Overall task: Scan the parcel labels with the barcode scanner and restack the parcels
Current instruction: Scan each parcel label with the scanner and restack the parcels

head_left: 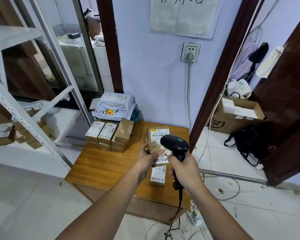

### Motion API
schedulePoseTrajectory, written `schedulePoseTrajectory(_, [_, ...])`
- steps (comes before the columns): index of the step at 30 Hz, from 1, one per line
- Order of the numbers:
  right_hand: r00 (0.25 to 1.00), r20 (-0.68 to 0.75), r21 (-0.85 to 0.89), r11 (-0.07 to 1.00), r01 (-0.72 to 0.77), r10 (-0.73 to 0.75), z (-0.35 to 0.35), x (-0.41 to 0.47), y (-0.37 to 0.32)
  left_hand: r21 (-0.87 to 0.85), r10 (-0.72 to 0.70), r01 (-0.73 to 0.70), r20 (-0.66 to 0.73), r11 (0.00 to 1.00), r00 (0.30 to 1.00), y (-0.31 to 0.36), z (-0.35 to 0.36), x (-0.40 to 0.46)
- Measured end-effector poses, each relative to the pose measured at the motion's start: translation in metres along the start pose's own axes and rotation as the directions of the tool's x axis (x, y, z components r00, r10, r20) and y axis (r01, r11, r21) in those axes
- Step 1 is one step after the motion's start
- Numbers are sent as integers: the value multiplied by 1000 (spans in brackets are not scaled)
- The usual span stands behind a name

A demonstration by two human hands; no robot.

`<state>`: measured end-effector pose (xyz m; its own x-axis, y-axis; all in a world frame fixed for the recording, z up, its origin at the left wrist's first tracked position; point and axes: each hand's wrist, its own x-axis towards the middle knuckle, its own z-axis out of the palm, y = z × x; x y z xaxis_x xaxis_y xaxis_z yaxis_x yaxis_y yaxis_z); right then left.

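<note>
The left hand [146, 153] is tilting a small box [157, 144] above the table [100, 167], fingers wrapped around it, label up, so the scanner [176, 146], gripped in the right hand [185, 170], is facing its barcode.

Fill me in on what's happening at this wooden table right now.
A person is scanning parcels. The left hand holds a small brown cardboard parcel with a white printed label above the wooden table, while the right hand aims a black handheld barcode scanner at it. Another small labelled box lies on the table beneath. A stack of similar brown boxes sits at the table's far left corner, with grey plastic mailer bags piled behind.
</note>
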<state>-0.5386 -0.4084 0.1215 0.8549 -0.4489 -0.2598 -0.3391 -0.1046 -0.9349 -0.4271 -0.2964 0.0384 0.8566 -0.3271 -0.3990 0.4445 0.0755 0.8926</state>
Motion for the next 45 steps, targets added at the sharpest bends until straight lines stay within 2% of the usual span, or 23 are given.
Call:
schedulePoseTrajectory(5, [997,-78,33,999,27,-24,-14,5,9,10,19,-19,-32,1000,999,1,-6,4])
schedulePoseTrajectory(11, [995,-104,48,999,4,1,-41,13,34,137,29,-13,-123,991,992,-6,-21,10])
schedulePoseTrajectory(19, [994,-73,20,997,-79,80,-48,32,75,259,-125,178,-208,949,970,-51,-27,35])
schedulePoseTrajectory(24, [980,-45,47,980,-193,195,-37,51,106,356,-180,291,-311,888,933,-87,-46,79])
schedulePoseTrajectory(31, [967,-25,60,966,-251,252,-2,81,122,412,-254,379,-326,828,910,-129,-78,133])
schedulePoseTrajectory(39, [966,4,-18,966,-259,259,24,100,121,562,-317,438,-305,701,898,-212,-120,192])
schedulePoseTrajectory(42, [962,7,-9,962,-271,271,27,105,123,635,-329,430,-279,641,902,-201,-115,186])
schedulePoseTrajectory(45, [961,14,-21,961,-275,275,29,107,125,743,-298,412,-292,528,909,-162,-91,174])
